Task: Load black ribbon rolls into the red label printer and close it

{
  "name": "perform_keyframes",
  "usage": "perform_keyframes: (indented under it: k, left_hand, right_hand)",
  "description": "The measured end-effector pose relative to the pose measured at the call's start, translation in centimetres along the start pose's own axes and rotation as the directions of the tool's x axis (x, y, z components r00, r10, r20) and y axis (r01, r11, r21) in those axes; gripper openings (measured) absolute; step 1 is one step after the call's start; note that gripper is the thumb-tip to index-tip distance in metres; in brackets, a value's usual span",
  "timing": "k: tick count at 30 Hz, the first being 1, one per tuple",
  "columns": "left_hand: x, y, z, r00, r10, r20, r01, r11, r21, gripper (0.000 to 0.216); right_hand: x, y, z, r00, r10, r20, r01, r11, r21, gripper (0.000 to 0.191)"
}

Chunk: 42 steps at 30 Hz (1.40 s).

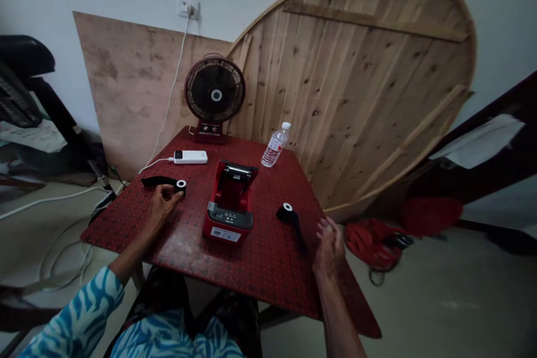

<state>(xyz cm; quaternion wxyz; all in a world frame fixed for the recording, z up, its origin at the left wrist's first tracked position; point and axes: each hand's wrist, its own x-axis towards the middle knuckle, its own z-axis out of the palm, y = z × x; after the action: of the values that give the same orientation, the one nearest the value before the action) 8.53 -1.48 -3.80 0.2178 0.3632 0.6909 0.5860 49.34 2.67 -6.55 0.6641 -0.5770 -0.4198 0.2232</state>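
My left hand [163, 205] is at the left of the table, its thumb and forefinger curled into a pinch at the lower edge of a small black roll [180, 184] with a white core. A loose black strip trails leftward from that roll. At the table's right edge, my right hand [329, 246] is empty, fingers loosely bent and a little apart. Close to it lies a second black roll [287, 208] with a white core, its strip hanging toward me. Between my hands stands a red and grey printer [230, 218], its top raised and the inside showing.
The red patterned table [180, 246] carries a white power bank [191, 157] with a cable, a fan [215, 95] at the back and a tilted-looking water bottle [276, 146]. A large round wooden board [356, 78] leans on the wall. A red bag [369, 243] lies on the floor.
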Motion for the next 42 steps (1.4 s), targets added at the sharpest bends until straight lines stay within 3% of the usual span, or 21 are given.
perform_keyframes:
  k: [7, 13, 16, 19, 21, 23, 25, 27, 30, 36, 42]
  left_hand:
    - [1.7, 0.1, 1.1, 0.999, -0.012, -0.046, 0.022, 0.975, 0.222, 0.05]
    - [1.9, 0.0, 0.7, 0.997, 0.082, 0.013, -0.083, 0.976, 0.201, 0.037]
    - [1.1, 0.7, 0.3, 0.991, 0.131, 0.021, -0.133, 0.982, 0.135, 0.037]
    - [-1.0, 2.0, -0.4, 0.986, 0.156, 0.051, -0.156, 0.988, -0.002, 0.039]
    - [-3.1, 2.8, -0.8, 0.98, 0.159, 0.12, -0.136, 0.973, -0.185, 0.038]
    - [-5.4, 3.4, -1.0, 0.961, 0.19, 0.203, -0.115, 0.935, -0.334, 0.036]
    - [-7.7, 3.8, -0.9, 0.934, 0.222, 0.28, -0.103, 0.918, -0.383, 0.033]
    - [-9.4, 4.0, -0.7, 0.901, 0.237, 0.364, -0.086, 0.919, -0.385, 0.032]
    - [-10.8, 4.2, -0.5, 0.859, 0.247, 0.449, -0.051, 0.913, -0.404, 0.033]
    - [-10.5, 5.6, -0.9, 0.758, 0.193, 0.624, 0.067, 0.927, -0.369, 0.045]
    - [-10.5, 7.3, -0.7, 0.734, 0.102, 0.671, 0.179, 0.925, -0.336, 0.043]
  right_hand:
    - [-3.6, -2.2, -3.7, 0.994, -0.065, -0.084, 0.066, 0.998, 0.01, 0.046]
    - [-5.1, -4.1, -3.3, 0.988, -0.14, -0.07, 0.141, 0.99, 0.011, 0.04]
    - [-6.8, -6.2, -1.8, 0.986, -0.163, 0.017, 0.163, 0.986, 0.027, 0.036]
    - [-9.9, -8.9, 0.3, 0.96, -0.144, 0.242, 0.126, 0.988, 0.087, 0.03]
    - [-12.2, -10.4, 2.1, 0.878, -0.088, 0.471, 0.016, 0.988, 0.155, 0.028]
    - [-14.2, -11.5, 4.2, 0.723, -0.022, 0.69, -0.169, 0.963, 0.208, 0.03]
    - [-15.5, -12.1, 6.1, 0.585, 0.021, 0.81, -0.366, 0.899, 0.241, 0.033]
    - [-16.1, -12.3, 7.5, 0.518, 0.043, 0.854, -0.509, 0.818, 0.267, 0.035]
    - [-16.1, -12.4, 8.1, 0.534, 0.065, 0.843, -0.557, 0.777, 0.293, 0.032]
    - [-15.0, -13.0, 6.8, 0.62, 0.06, 0.783, -0.368, 0.903, 0.222, 0.031]
    - [-14.4, -13.4, 6.1, 0.604, 0.014, 0.797, -0.295, 0.932, 0.208, 0.028]
